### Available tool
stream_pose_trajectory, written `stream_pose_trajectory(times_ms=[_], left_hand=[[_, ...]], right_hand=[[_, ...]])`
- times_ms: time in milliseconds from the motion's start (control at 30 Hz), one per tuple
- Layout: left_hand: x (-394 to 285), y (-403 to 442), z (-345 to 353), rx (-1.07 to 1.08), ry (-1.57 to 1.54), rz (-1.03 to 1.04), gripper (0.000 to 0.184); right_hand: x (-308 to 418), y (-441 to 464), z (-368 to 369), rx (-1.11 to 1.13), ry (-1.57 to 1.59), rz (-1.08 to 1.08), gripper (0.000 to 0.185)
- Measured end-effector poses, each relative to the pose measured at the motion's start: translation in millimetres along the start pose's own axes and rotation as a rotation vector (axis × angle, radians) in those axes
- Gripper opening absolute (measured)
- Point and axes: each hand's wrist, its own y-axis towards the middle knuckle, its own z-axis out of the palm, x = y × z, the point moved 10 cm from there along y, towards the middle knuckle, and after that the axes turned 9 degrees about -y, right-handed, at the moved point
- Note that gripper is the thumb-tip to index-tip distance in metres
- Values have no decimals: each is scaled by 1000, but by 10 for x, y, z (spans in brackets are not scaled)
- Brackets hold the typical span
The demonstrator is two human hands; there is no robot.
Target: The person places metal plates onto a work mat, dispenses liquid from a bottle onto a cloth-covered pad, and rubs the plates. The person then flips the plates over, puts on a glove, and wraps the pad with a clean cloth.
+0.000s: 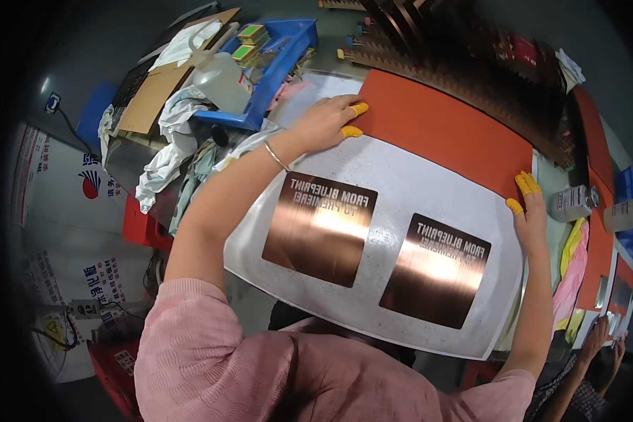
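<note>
In the head view, mirrored "FROM BLUEPRINT" tops two brushed copper-coloured square plates [319,243] on a glossy white board [388,211]. Beyond them lies a flat orange-red rectangular sheet [446,133]. Both arms reach forward; the left hand [330,123] and right hand [531,200], yellow-tipped and partly open, touch its opposite ends. Whether they pinch it, I cannot tell.

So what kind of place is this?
Probably a workshop or small factory: there are lettered copper-coloured plates, a long slotted rack and somebody wearing yellow finger covers.
</note>
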Motion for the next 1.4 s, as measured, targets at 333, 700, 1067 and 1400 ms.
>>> stream_pose_trajectory(times_ms=[333, 700, 1067, 1400], left_hand=[[14, -123, -201, -158, 12, -211, 33], [-473, -2306, -864, -291, -2191, -280, 102], [-2388, -1791, -46, 542, -1992, 256, 61], [-2276, -2470, -234, 525, -2455, 242, 84]], right_hand=[[-192, -57, 34, -175, -61, 52, 40], [-395, -346, -12, -252, -92, 127, 34], [3831, -786, -587, 448, 126, -891, 50], [3774, -962, -381, 733, 185, -913, 20]])
